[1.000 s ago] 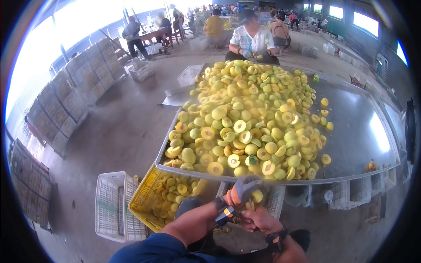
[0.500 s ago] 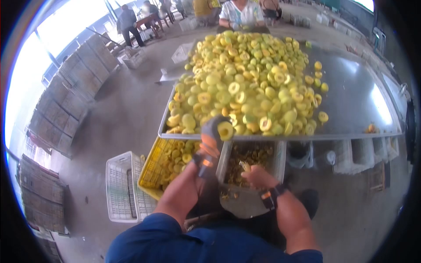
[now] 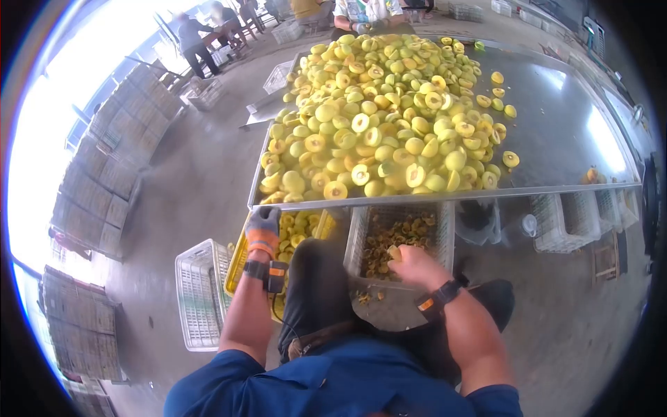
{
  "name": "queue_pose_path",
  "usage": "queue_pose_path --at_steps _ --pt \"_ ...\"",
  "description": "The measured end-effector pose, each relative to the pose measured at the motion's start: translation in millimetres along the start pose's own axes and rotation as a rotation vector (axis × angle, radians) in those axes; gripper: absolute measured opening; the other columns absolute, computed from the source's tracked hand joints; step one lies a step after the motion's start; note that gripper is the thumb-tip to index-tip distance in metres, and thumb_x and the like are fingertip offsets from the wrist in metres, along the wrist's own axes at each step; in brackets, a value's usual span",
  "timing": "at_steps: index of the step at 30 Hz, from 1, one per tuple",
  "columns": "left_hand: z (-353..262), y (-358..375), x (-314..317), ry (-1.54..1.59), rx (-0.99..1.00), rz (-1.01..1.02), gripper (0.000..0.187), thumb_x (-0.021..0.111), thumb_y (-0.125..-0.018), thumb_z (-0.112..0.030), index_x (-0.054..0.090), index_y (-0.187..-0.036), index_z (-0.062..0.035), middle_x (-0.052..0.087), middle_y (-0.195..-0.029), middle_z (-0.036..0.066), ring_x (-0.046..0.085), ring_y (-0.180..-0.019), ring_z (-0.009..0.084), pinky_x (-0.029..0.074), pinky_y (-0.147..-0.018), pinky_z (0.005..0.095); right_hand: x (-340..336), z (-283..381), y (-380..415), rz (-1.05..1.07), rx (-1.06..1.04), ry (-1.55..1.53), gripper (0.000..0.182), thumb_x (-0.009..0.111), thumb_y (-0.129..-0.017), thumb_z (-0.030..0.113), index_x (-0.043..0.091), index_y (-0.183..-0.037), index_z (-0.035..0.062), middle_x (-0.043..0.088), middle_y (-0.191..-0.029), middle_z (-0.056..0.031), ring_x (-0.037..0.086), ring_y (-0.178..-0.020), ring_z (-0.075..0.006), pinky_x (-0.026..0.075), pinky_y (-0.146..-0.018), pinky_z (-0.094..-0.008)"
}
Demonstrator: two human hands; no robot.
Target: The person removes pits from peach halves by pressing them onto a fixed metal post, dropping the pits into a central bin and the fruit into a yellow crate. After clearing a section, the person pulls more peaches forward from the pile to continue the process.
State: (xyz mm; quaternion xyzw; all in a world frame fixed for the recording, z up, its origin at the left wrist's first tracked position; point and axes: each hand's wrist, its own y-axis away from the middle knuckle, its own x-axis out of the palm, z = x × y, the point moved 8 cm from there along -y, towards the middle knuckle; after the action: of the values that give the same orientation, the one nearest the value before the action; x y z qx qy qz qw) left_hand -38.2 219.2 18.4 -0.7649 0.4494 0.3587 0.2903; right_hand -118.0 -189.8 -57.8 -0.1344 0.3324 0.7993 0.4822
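My left hand [image 3: 262,228], in a grey and orange glove, hangs over the yellow crate [image 3: 237,260] below the table's front edge. Its fingers point away from me and down, and their tips are hidden. Yellow-green peach halves [image 3: 299,226] lie in that crate. My bare right hand [image 3: 418,268] is closed round a small tool [image 3: 394,251], whose pale end shows at the thumb. It is held above the grey crate [image 3: 356,240] of brown pits and scraps [image 3: 396,236]. A large heap of peach halves [image 3: 389,125] covers the left part of the metal table [image 3: 549,132].
A white crate [image 3: 191,295] stands left of the yellow one. Further crates [image 3: 566,222] are under the table at right, beside a plastic bag [image 3: 479,222]. Across the heap sits a person [image 3: 367,15]. Stacked crates [image 3: 90,198] line the left side.
My left hand has moved from the heap's front edge, where it held a peach half, down and left to the yellow crate. My right hand stays over the grey crate, shifted slightly right.
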Motion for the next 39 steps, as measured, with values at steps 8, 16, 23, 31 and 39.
queue_pose_path --at_steps 8,16,23,31,39 --pt "-161 -21 69 0.104 0.59 0.003 0.04 0.08 -0.089 -0.015 0.074 -0.128 -0.0062 0.075 -0.122 0.017 0.076 -0.105 0.0283 0.059 -0.095 0.0365 -8 28 -6 -0.024 -0.073 0.069 0.039 0.066 -0.096 0.03 0.065 -0.111 -0.0058 0.073 -0.106 -0.0318 0.069 -0.106 -0.0493 0.054 -0.096 -0.0531" --pt "-217 -34 186 -0.261 0.805 0.482 0.062 0.082 -0.083 -0.028 0.067 -0.141 -0.0143 0.072 -0.128 0.018 0.07 -0.116 0.0392 0.055 -0.103 0.0457 -25 34 -20 -0.087 -0.119 -0.042 0.036 0.066 -0.095 0.027 0.065 -0.111 -0.0047 0.072 -0.103 -0.0326 0.069 -0.103 -0.0508 0.054 -0.093 -0.0551" --pt "-209 -42 169 -0.334 0.571 0.55 0.056 0.084 -0.081 -0.031 0.073 -0.133 -0.012 0.075 -0.126 0.018 0.072 -0.115 0.0349 0.055 -0.101 0.0449 -38 41 -34 -0.188 -0.179 -0.213 0.037 0.068 -0.094 0.029 0.066 -0.107 -0.0061 0.072 -0.099 -0.0334 0.069 -0.101 -0.0518 0.054 -0.09 -0.0555" --pt "-213 -24 193 -0.479 0.637 0.649 0.054 0.083 -0.082 -0.031 0.073 -0.132 -0.0112 0.076 -0.12 0.02 0.072 -0.114 0.0377 0.057 -0.1 0.0454 -34 33 -39 -0.245 -0.219 -0.324 0.039 0.068 -0.094 0.031 0.066 -0.105 -0.0071 0.072 -0.099 -0.0335 0.069 -0.101 -0.0519 0.054 -0.089 -0.0531" --pt "-216 -8 146 0.323 0.557 0.642 0.036 0.078 -0.088 -0.007 0.074 -0.122 0.0019 0.078 -0.093 0.009 0.065 -0.067 0.0107 0.053 -0.062 0.0251 -46 36 -33 -0.293 -0.238 -0.445 0.038 0.066 -0.095 0.029 0.068 -0.106 -0.007 0.071 -0.102 -0.0338 0.069 -0.103 -0.0506 0.053 -0.089 -0.0533"
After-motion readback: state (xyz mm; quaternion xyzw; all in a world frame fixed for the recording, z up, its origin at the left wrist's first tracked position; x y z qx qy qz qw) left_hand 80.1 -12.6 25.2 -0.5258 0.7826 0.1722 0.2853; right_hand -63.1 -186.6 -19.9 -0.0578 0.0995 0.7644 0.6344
